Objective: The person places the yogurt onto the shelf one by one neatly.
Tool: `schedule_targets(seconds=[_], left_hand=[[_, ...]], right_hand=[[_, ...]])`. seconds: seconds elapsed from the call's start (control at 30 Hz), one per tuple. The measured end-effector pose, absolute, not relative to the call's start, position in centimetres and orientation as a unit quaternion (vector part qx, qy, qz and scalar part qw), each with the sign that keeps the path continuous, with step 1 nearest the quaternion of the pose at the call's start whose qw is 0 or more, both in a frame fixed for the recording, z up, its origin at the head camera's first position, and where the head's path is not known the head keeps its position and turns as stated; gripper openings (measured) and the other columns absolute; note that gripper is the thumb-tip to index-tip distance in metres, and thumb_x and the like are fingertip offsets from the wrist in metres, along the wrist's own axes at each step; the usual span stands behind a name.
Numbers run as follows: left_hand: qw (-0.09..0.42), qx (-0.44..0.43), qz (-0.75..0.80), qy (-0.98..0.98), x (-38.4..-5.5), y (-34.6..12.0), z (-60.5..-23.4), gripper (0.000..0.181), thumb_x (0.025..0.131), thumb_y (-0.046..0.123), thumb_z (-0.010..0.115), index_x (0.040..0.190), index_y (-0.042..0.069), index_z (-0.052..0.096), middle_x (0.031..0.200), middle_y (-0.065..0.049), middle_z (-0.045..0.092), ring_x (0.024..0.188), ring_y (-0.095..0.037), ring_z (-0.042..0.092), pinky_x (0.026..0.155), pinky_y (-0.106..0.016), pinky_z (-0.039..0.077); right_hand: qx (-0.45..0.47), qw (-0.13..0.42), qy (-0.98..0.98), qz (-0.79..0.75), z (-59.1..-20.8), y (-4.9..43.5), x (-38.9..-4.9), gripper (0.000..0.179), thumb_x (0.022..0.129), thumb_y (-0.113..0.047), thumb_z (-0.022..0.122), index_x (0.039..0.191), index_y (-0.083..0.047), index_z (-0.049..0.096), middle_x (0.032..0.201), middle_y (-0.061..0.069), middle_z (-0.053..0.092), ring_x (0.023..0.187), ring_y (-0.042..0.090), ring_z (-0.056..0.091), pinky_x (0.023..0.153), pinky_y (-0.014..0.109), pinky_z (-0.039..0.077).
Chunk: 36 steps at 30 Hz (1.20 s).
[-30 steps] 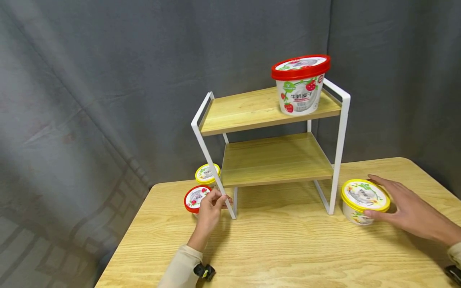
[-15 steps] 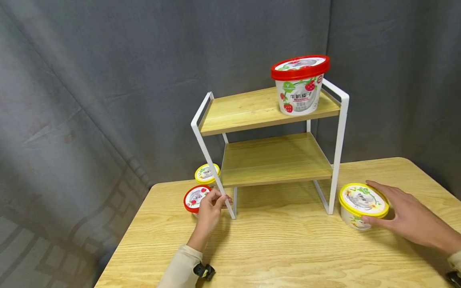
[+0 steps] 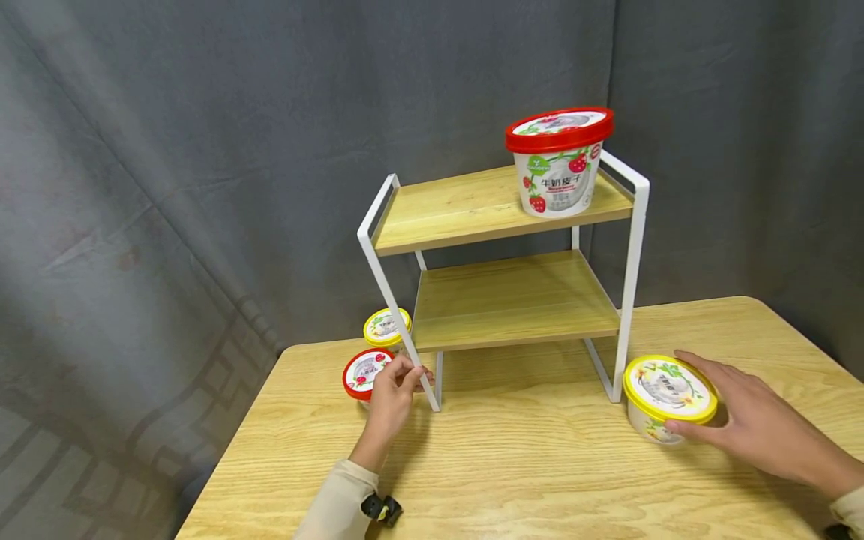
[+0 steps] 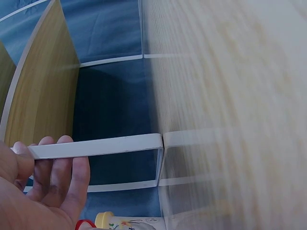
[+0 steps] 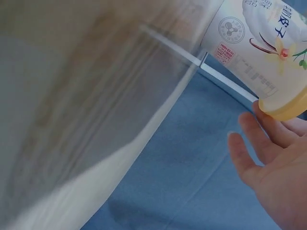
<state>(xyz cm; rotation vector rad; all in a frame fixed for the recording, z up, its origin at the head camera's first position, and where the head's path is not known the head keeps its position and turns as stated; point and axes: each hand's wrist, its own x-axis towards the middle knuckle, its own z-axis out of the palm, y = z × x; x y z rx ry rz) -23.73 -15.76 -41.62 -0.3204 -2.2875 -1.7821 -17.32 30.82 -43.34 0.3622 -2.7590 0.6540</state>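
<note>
My left hand [image 3: 394, 390] grips the front left leg of a two-tier shelf rack [image 3: 516, 296] with a white metal frame and wooden boards. Its thumb and fingers wrap that leg [image 4: 105, 145] in the left wrist view. At the right, my right hand [image 3: 749, 420] holds a white tub with a yellow lid [image 3: 670, 388], thumb in front and fingers round the far side of the lid. Flowers are printed on this tub [image 5: 268, 48] in the right wrist view. Whether its base touches the table cannot be told. A red-lidded strawberry tub [image 3: 559, 161] stands on the upper board, right side.
Left of the rack, a second red-lidded tub [image 3: 367, 373] stands on the wooden table [image 3: 526, 472], partly behind my left hand. Behind it is another yellow-lidded tub [image 3: 387, 326], partly hidden by the rack's leg. A grey curtain [image 3: 270, 150] hangs behind the table.
My right hand and the yellow-lidded tub have moved toward me and a little left, beside the rack's right leg. My left hand keeps its grip on the left leg.
</note>
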Motion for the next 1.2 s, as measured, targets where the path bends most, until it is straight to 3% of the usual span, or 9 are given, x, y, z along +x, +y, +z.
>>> schedule_targets(seconds=[0.47, 0.83, 1.0, 1.1, 1.2], left_hand=[[0.096, -0.099, -0.619, -0.773, -23.6, -15.8, -41.4, 0.014, 0.099, 0.001, 0.055, 0.093, -0.011, 0.055, 0.098, -0.032, 0.069, 0.09, -0.034, 0.073, 0.074, -0.027, 0.06], [0.095, -0.089, -0.631, -0.765, -23.8, -15.9, -41.5, 0.013, 0.099, -0.001, 0.055, 0.093, -0.013, 0.056, 0.098, -0.037, 0.067, 0.088, -0.036, 0.073, 0.079, -0.04, 0.062], [0.094, -0.087, -0.632, -0.765, -23.8, -15.9, -41.5, 0.013, 0.099, -0.001, 0.055, 0.093, -0.013, 0.056, 0.099, -0.038, 0.067, 0.089, -0.043, 0.072, 0.079, -0.041, 0.062], [0.093, -0.092, -0.63, -0.766, -23.8, -15.8, -41.5, 0.014, 0.099, -0.001, 0.055, 0.093, -0.013, 0.056, 0.099, -0.038, 0.066, 0.087, -0.032, 0.073, 0.078, -0.038, 0.062], [0.092, -0.095, -0.624, -0.77, -23.8, -15.8, -41.5, 0.014, 0.099, 0.0, 0.055, 0.093, -0.012, 0.055, 0.1, -0.036, 0.067, 0.086, -0.025, 0.073, 0.077, -0.033, 0.061]], right_hand=[[0.132, 0.151, -0.954, 0.223, -43.5, 30.1, -16.4, 0.107, 0.067, -0.051, 0.088, 0.149, -0.005, 0.038, 0.136, 0.03, 0.053, 0.118, 0.05, 0.048, 0.092, 0.063, 0.033], [0.153, 0.167, -0.946, 0.23, -43.3, 28.3, -15.9, 0.102, 0.063, -0.054, 0.089, 0.144, -0.009, 0.045, 0.133, 0.022, 0.058, 0.116, 0.044, 0.052, 0.091, 0.057, 0.036], [0.166, 0.192, -0.941, 0.225, -43.2, 27.3, -15.8, 0.099, 0.06, -0.056, 0.09, 0.139, -0.012, 0.05, 0.128, 0.016, 0.062, 0.112, 0.036, 0.056, 0.091, 0.046, 0.034], [0.166, 0.194, -0.941, 0.221, -43.0, 26.8, -15.8, 0.098, 0.06, -0.058, 0.089, 0.138, -0.013, 0.051, 0.128, 0.013, 0.063, 0.112, 0.034, 0.057, 0.09, 0.041, 0.034], [0.166, 0.181, -0.943, 0.225, -42.8, 26.5, -15.7, 0.098, 0.062, -0.058, 0.088, 0.139, -0.013, 0.05, 0.13, 0.014, 0.061, 0.115, 0.035, 0.055, 0.091, 0.046, 0.036]])
